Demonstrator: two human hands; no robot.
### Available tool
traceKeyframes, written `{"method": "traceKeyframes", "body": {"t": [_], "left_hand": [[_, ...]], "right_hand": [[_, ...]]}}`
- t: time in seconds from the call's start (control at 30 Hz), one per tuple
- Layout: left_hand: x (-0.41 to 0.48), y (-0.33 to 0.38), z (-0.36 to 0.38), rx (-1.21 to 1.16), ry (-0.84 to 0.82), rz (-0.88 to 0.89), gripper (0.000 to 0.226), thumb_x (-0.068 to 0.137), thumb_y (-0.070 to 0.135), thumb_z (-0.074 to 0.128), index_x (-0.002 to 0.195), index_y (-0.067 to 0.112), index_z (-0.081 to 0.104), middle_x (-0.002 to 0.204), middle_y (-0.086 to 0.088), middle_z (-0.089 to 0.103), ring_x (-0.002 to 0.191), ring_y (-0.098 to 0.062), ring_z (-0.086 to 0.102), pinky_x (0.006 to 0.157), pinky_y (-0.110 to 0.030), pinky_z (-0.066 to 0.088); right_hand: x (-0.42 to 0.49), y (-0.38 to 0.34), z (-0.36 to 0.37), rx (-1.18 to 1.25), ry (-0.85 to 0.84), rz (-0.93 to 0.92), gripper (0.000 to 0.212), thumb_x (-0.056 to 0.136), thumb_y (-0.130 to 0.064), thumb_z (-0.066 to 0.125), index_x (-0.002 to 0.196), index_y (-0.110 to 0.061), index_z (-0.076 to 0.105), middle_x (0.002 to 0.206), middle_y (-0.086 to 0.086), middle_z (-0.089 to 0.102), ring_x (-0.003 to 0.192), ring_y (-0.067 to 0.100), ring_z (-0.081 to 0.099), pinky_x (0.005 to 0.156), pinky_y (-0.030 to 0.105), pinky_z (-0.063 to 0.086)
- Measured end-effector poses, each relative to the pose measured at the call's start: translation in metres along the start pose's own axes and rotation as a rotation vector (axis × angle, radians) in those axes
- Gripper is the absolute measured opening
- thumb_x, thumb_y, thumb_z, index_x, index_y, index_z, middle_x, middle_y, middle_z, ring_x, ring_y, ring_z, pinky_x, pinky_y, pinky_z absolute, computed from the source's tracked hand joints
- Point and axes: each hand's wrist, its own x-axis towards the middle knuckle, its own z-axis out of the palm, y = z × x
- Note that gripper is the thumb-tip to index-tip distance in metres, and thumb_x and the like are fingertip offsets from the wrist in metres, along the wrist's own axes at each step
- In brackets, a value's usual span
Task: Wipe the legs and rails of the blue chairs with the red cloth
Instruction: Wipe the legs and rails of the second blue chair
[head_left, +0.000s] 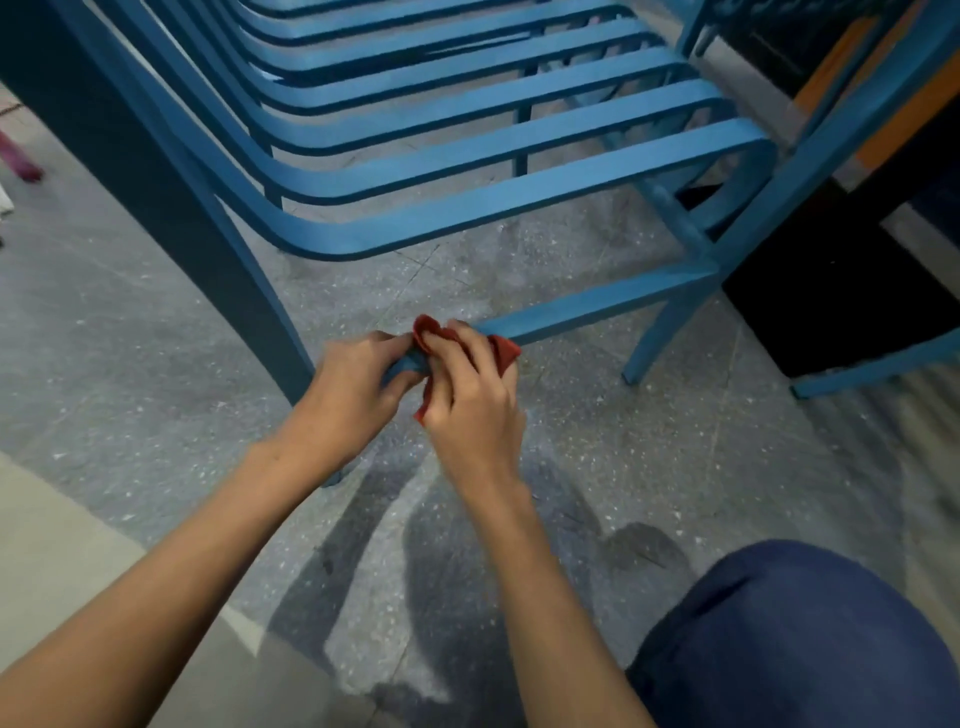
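Observation:
A blue slatted chair (467, 156) fills the upper half of the head view. Its low front rail (597, 304) runs from the right leg down-left toward my hands. My right hand (467, 400) is shut on the red cloth (501, 349), which is wrapped over the rail's left part. My left hand (353, 384) grips the same rail just left of the cloth, beside the dark blue front leg (171, 208). Much of the cloth is hidden under my fingers.
Speckled grey floor (649, 467) lies under the chair. A second blue chair's legs (872, 364) stand at the right, in front of a black and orange box (841, 291). My knee in blue trousers (800, 639) is at the bottom right.

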Motion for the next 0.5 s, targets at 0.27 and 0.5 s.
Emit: {"method": "traceKeyframes", "body": {"t": [0.27,0.5], "left_hand": [[-0.042,-0.023,-0.013,-0.066,-0.046,0.3,0.045,0.089,0.005,0.063,0.133,0.012,0.054,0.137,-0.008,0.053,0.117,-0.025,0.058,0.1,-0.035,0.046],[-0.07,-0.03,-0.039,-0.31,-0.004,0.179,0.025,0.086,0.036,0.066,0.107,0.024,0.073,0.099,0.015,0.071,0.09,0.013,0.061,0.082,-0.006,0.045]], "right_hand": [[0.041,0.02,-0.018,-0.118,0.109,0.26,0.027,0.097,-0.027,0.046,0.116,-0.026,0.065,0.126,-0.01,0.056,0.114,0.024,0.046,0.078,0.026,0.036],[0.008,-0.016,0.01,-0.058,-0.017,0.146,0.03,0.098,-0.024,0.046,0.122,-0.028,0.063,0.131,-0.008,0.053,0.112,0.027,0.044,0.09,0.036,0.043]]}}
